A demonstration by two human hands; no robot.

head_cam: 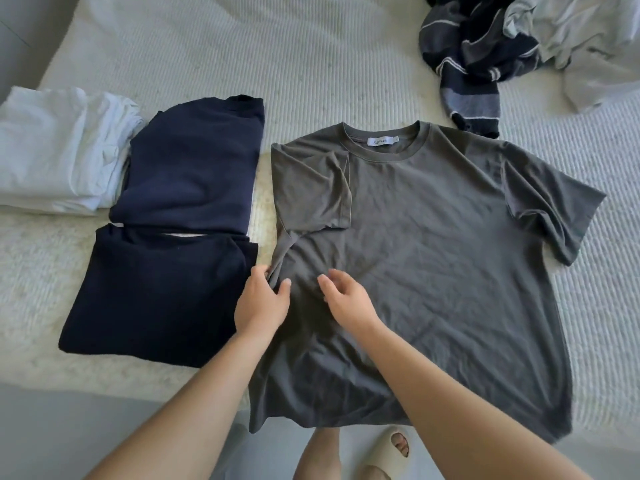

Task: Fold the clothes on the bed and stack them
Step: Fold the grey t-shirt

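grey t-shirt (433,254) left edge in left hand (261,303)

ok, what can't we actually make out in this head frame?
- Head view: left hand fingertips are tucked under the grey t-shirt edge fold.
- T-shirt neck label: print too small to read surely.
- Light clothes at the top right: cut off by the frame edge.
- Striped dark garment: crumpled, type unclear.
- White folded pile: item count unclear, left edge cuts it.
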